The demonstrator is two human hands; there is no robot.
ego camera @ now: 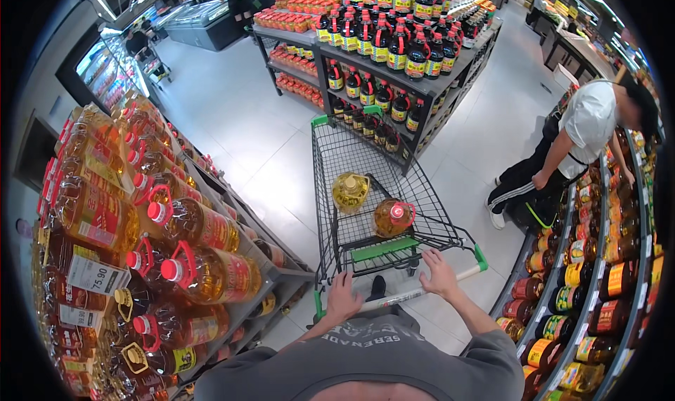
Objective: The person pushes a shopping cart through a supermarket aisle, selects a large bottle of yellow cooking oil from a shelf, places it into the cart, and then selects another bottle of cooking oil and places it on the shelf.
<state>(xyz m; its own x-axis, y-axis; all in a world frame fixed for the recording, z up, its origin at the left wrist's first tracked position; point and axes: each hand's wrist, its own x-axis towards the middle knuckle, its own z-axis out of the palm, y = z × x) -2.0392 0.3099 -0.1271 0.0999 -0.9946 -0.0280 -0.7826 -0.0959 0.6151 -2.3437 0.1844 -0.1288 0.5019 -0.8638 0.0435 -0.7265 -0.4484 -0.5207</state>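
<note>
A wire shopping cart (pixel 327 190) with green corner caps stands before me. My left hand (pixel 344 297) rests its palm on the left part of the cart's pale handle (pixel 393 298). Farther right, my right hand (pixel 439 275) lies over the same bar, fingers stretched forward and not wrapped round it. Inside the basket are two large plastic bottles of cooking oil. One oil bottle (pixel 350 191) is pale yellow with a light handle; the other, an amber oil bottle (pixel 393 218) with a red cap and handle, stands nearer to me on the right.
Stacked oil bottles (pixel 211 269) fill the shelving close on my left. Ahead, a display shelf (pixel 379 58) of dark sauce bottles stands near the cart's front. To the right, a person (pixel 585 121) in a white top reaches towards curved shelves (pixel 585 274) of bottles.
</note>
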